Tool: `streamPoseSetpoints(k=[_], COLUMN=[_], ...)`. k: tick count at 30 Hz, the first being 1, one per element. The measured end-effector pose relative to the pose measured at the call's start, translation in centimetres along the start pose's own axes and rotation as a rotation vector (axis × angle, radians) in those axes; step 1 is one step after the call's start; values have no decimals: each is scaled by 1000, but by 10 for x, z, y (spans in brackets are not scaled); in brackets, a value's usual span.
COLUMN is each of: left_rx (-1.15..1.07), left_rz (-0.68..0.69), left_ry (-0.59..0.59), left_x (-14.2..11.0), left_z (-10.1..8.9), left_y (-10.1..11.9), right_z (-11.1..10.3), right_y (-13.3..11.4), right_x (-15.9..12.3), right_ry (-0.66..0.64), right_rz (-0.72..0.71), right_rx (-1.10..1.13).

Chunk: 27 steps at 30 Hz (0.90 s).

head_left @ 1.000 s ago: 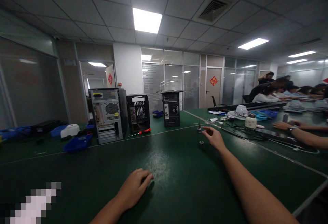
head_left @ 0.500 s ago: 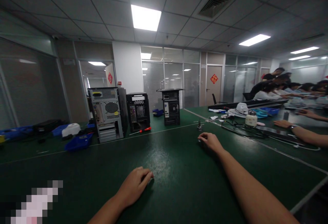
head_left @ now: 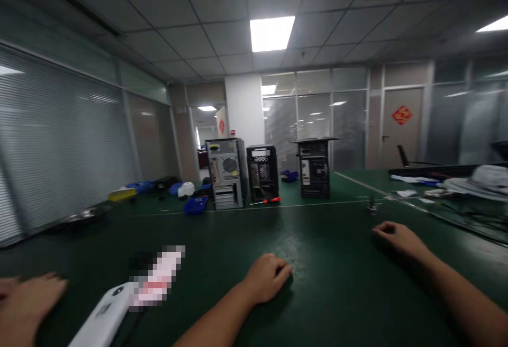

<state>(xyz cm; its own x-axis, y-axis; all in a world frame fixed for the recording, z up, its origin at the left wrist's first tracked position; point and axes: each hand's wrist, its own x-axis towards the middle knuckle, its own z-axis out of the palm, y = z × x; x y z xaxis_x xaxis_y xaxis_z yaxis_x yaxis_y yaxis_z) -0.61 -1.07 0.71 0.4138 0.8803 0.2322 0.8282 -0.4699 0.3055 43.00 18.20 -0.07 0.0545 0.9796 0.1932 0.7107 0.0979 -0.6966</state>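
Two bare hands reach over the table (head_left: 329,283), and the right hand (head_left: 399,238) is clearly the nearer to the small metal piece (head_left: 372,207). That piece stands on the tabletop just beyond the right fingertips, a touch to their left and apart from them. Its long axis looks upright, though blur hides its finer shape.

On the right hand, thumb and forefinger come together low over the table; whether anything is pinched between them, I cannot tell. The left hand (head_left: 268,278) rests nearer the body with its fingers curled and the thumb alongside; what may be under them is hidden. From there the piece lies forward and well to the right, with bare tabletop between.

Farther out, the screwdriver (head_left: 273,200) lies flat, its red handle to the right and shaft to the left, in front of the middle case (head_left: 264,175). The large case (head_left: 226,172) stands to its left, the right case (head_left: 315,172) to its right. Off to the near left are a white phone (head_left: 101,318) and another person's hand (head_left: 37,297).
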Motion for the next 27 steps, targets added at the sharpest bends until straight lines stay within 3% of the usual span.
streamPoseSetpoints(k=[4,8,10,13,17,20,23,27], left_rx=[21,4,-4,11,42,76,97,125], left_rz=[7,22,32,23,2,-9,-25,-37], left_ry=[2,15,22,39,62,69,70,82], left_x=[0,-2,-3,-3,-3,-3,-3,-2], left_z=[2,1,1,2,2,2,3,5], left_y=[-6,-5,-5,-5,-5,-5,-6,-8], right_z=[11,17,25,49,88,108,117,116], right_y=[35,27,4,-50,-136,-186,-209,-208], right_x=[30,20,6,-25,-86,-133,-160,-163], right_ry=[-84,-186,-203,-267,-411,-542,-552,-520], right_rz=[-54,-149,-212,-360,-553,-730,-839,-872], right_rx=[51,48,24,-44,-145,-187,-200,-179])
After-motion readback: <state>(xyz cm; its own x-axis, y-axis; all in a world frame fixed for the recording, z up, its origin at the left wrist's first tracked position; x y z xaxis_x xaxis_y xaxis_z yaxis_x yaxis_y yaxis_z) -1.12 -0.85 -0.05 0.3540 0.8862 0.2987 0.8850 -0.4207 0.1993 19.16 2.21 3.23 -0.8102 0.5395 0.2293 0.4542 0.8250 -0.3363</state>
